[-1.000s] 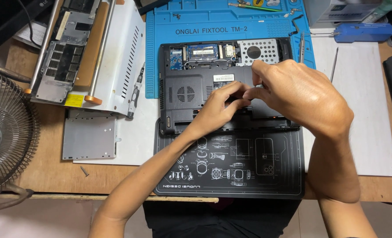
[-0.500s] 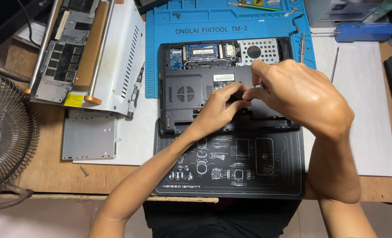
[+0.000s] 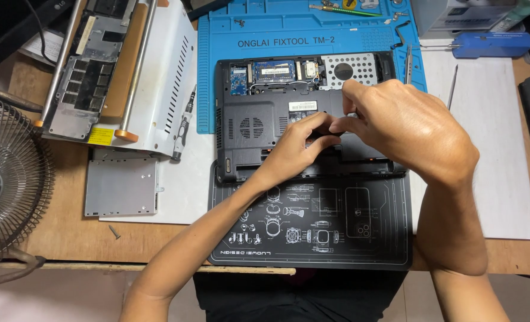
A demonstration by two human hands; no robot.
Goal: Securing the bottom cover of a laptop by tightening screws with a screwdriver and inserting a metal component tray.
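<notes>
I have both hands over the upturned laptop (image 3: 259, 128), which lies bottom-up across the blue mat (image 3: 289, 30) and the black mat (image 3: 312, 226) on the wooden surface (image 3: 68, 238). My left hand (image 3: 297, 149) comes in from below, its fingers pinched together near the middle of the laptop's base, just under the white label (image 3: 302, 106). My right hand (image 3: 408, 134) curls over from the right, with its fingertips meeting those of the left. Both grips are nearly closed, but whatever sits between them is hidden, so I cannot tell what they have hold of, if anything.

The top bays of the laptop stand open, with small green boards (image 3: 274, 70) and a perforated metal plate (image 3: 348, 70) exposed.

I judge the main risk to be a small part slipping from so tight a pinch and dropping into the open bays or rolling off the mats. My right hand also hides the spot from the camera, so a slip could go unseen. Pressing hard on the base could flex it against the exposed boards. A loose screw (image 3: 114, 231) lies on the surface at the left, and a screwdriver (image 3: 184, 125) rests beside the white metal case (image 3: 157, 71); a sweeping elbow could knock either away.
</notes>
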